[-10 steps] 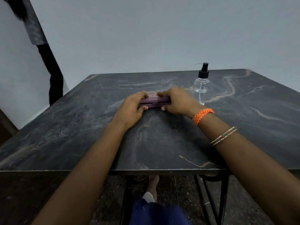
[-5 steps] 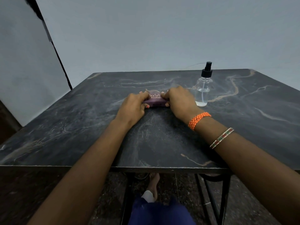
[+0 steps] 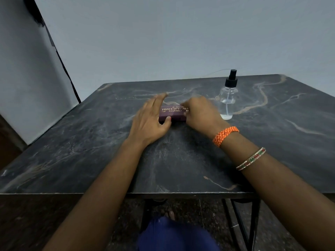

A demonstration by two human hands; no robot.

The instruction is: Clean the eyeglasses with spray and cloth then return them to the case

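A closed purple eyeglass case (image 3: pixel 174 113) with gold lettering lies on the dark marble table (image 3: pixel 90 145), near its middle. My left hand (image 3: pixel 150 118) rests at the case's left end, its thumb against the front edge and its fingers spread and lifted, blurred. My right hand (image 3: pixel 201 113) curls over the case's right end and grips it. A clear spray bottle (image 3: pixel 228 98) with a black pump stands just right of my right hand. No eyeglasses or cloth are visible.
The table's front edge (image 3: pixel 163 193) runs across the lower view, with black metal legs (image 3: pixel 239 223) beneath. A grey wall stands behind the table. My blue-clad knee (image 3: pixel 174 234) and a foot show under the edge.
My left hand's fingers have lifted off the case top and spread apart, uncovering the lettering. The right hand stays on the case's right end. The camera has tilted slightly.
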